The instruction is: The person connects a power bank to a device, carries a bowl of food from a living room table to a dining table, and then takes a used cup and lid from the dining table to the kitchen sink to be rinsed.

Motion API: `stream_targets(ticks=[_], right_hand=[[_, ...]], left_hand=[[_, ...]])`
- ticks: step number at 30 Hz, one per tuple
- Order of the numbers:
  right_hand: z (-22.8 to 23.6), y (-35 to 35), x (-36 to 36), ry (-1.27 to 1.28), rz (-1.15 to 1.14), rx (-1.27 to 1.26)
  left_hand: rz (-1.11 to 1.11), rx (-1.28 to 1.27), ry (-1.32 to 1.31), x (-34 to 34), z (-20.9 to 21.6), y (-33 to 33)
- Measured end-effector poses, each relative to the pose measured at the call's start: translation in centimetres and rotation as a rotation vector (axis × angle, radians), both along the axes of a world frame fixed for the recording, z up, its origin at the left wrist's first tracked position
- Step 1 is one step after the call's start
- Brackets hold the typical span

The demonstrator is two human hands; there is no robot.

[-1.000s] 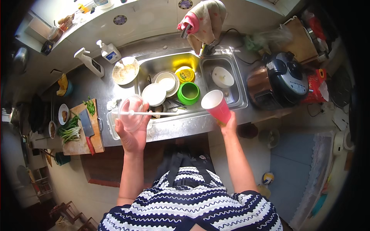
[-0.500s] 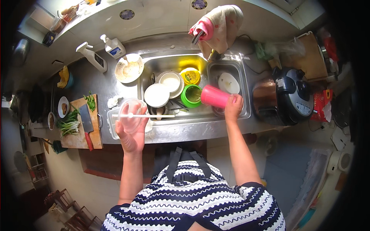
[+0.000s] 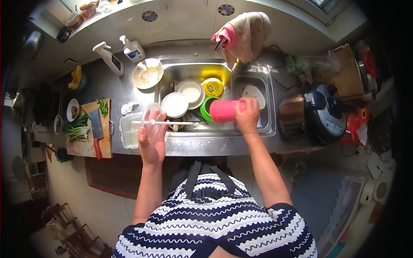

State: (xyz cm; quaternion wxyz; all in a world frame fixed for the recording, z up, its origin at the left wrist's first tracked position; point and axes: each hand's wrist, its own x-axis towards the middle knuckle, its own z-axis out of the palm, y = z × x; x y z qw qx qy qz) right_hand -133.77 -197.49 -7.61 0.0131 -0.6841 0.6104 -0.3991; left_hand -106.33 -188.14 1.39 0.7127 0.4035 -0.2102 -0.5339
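Observation:
My left hand [image 3: 153, 150] is closed on a clear plastic lid [image 3: 150, 112], held up at the sink's left front corner. A white straw [image 3: 180, 123] runs through the lid and sticks out to the right. Over the sink, my right hand [image 3: 249, 116] grips a pink cup [image 3: 223, 111] tipped onto its side, its mouth end toward the left. The cup partly covers a green container [image 3: 204, 111] in the large basin. Beside that stand a yellow tub [image 3: 213, 87], a white bowl [image 3: 175, 105] and stacked white bowls [image 3: 190, 91]. Whether anything is inside the cup is hidden.
Left of the sink [image 3: 202, 135] lie a clear plastic box [image 3: 130, 134] and a cutting board [image 3: 104, 144] with a cleaver [image 3: 96, 124] and greens. A soiled bowl [image 3: 147, 74] sits behind. At the right stands an electric cooker [image 3: 322, 114]; a cloth [image 3: 254, 32] hangs over the tap.
The pink cup has moved left, overlapping the green container more. My left hand has shifted slightly right, turning the lid more edge-on; the straw stays in it.

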Motion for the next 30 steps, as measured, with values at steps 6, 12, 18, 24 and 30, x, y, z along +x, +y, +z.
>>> stream_targets(ticks=[6, 12, 18, 24, 30], right_hand=[[-0.4, 1.1, -1.0, -0.869, -0.086, 0.373], [0.7, 4.0, -4.5, -1.869, 0.210, 0.667], [-2.5, 7.2, -5.9, -1.998, 0.389, 0.660], [1.4, 8.4, -4.4, -2.001, 0.425, 0.708], [1.3, 9.3, -3.8, -2.020, 0.405, 0.692]], left_hand=[[0.005, -0.003, 0.010, -0.8, 0.9, 0.8], [-0.067, -0.105, 0.135, -2.5, 4.7, 0.9], [-0.215, -0.233, 0.249, -4.9, 8.1, 1.8], [-0.313, -0.247, 0.180, -6.9, 8.7, 2.0], [-0.379, -0.247, 0.088, -7.8, 9.0, 2.2]])
